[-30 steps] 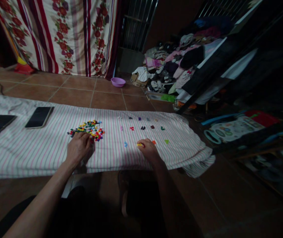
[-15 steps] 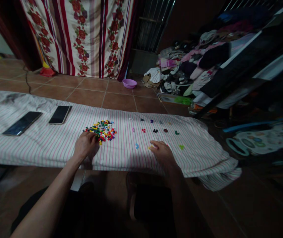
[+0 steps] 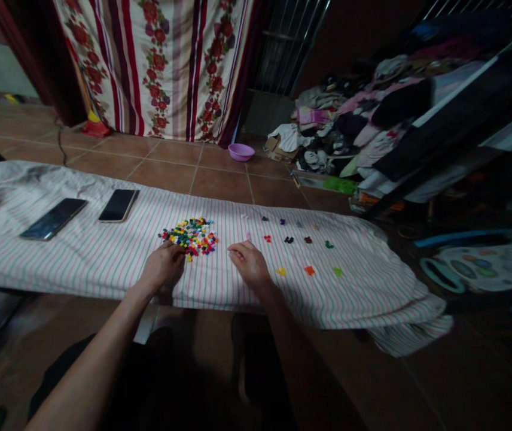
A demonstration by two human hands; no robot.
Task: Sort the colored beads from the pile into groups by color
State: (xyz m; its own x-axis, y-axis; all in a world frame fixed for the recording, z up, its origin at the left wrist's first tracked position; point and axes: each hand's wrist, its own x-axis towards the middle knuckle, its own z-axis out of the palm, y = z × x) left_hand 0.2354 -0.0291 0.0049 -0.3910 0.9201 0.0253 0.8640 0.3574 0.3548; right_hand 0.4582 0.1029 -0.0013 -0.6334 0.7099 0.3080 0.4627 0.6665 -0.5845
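A mixed heap of small coloured pieces (image 3: 197, 233), like tiny plastic bricks, lies on the striped cloth (image 3: 220, 293). At its near left edge is my left hand (image 3: 164, 263), fingers curled together and touching the pieces; what they pinch is hidden. My right hand (image 3: 250, 263) hovers right of the heap with thumb and fingers pinched, and anything between them is too small to make out. Right of it sit little one-colour clusters in rows, among them yellow pieces (image 3: 281, 271), orange pieces (image 3: 310, 270), lime pieces (image 3: 337, 272), red pieces (image 3: 267, 239) and black pieces (image 3: 289, 240).
Two phones, one dark phone (image 3: 54, 219) and another phone (image 3: 118, 205), lie on the cloth's left part. Beyond the cloth stand a purple basin (image 3: 241, 152) on the tiled floor, a flowered curtain (image 3: 157, 66) and a heap of clothes (image 3: 350, 120).
My right hand has moved left from the yellow cluster towards the heap, uncovering the yellow and orange pieces. My left hand stays at the heap. The view has shifted slightly.
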